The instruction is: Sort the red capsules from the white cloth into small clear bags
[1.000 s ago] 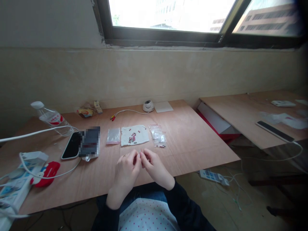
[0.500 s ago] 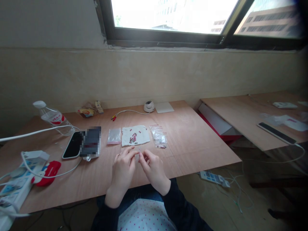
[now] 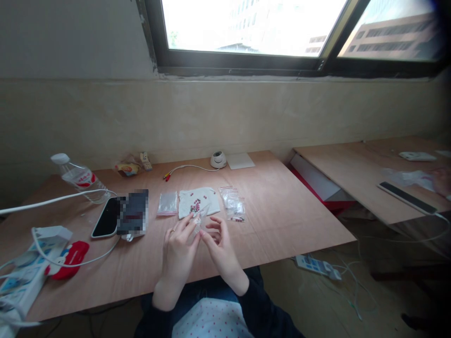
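I count two desks (image 3: 282, 206), two power strips (image 3: 313, 265), one bottle (image 3: 79, 176), one cloth (image 3: 185, 207), one camera (image 3: 218, 160). The bags (image 3: 231, 201) overlap and the red bits (image 3: 196, 205) crowd; I can't total either.

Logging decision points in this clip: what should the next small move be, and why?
Perhaps smooth out the clear bag to find its mouth: it looks crumpled between the left hand and right hand, and no opening can be made out.

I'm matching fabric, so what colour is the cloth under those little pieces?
The cloth is off-white, showing best in the head view.
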The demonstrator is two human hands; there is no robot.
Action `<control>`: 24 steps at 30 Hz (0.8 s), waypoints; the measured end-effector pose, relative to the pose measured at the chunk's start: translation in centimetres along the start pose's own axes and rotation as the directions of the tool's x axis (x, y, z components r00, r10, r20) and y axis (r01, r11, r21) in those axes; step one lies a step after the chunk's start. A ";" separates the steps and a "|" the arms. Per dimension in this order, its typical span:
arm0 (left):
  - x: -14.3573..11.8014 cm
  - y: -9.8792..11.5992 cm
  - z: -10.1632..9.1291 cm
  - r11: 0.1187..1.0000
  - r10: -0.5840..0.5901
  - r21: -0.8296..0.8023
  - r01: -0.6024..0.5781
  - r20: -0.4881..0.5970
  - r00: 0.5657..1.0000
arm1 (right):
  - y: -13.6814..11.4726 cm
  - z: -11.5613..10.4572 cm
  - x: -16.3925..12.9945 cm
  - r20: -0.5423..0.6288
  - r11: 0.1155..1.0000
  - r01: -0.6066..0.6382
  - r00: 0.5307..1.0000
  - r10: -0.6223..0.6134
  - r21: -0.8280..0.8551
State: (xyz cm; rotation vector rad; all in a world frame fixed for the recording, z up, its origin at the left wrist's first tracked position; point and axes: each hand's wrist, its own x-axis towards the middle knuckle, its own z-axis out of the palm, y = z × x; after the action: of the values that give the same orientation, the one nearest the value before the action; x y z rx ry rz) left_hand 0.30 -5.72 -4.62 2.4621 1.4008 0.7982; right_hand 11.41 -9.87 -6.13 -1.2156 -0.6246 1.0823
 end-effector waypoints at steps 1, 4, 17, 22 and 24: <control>0.0 -0.1 0.1 1.000 0.010 -0.017 -0.010 0.000 1.000 | -0.1 0.1 0.1 -0.005 0.986 -0.097 0.995 0.099 0.136; -0.1 -0.3 0.5 0.995 0.054 -0.084 -0.051 0.032 0.998 | -0.6 0.1 0.5 0.208 0.829 -0.353 0.934 0.289 0.433; 0.7 1.3 2.1 0.100 -0.576 -0.922 0.373 0.252 0.778 | 0.4 0.2 1.4 0.011 0.879 -0.101 0.994 0.108 0.466; 1.7 1.7 4.3 -0.551 -0.240 -0.642 0.533 0.733 0.636 | 2.8 1.2 1.6 -0.103 0.973 0.097 0.992 -0.077 0.210; 2.0 1.7 5.1 -0.612 -0.238 -0.590 0.527 0.773 0.588 | 3.8 1.3 1.5 -0.140 0.985 0.146 0.981 -0.132 0.095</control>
State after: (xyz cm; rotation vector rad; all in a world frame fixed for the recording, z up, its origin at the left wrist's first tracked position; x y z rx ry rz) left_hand 5.19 -4.47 -7.44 0.2009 0.7445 0.7666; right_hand 9.65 -8.03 -9.59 -1.1259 -0.5350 0.8973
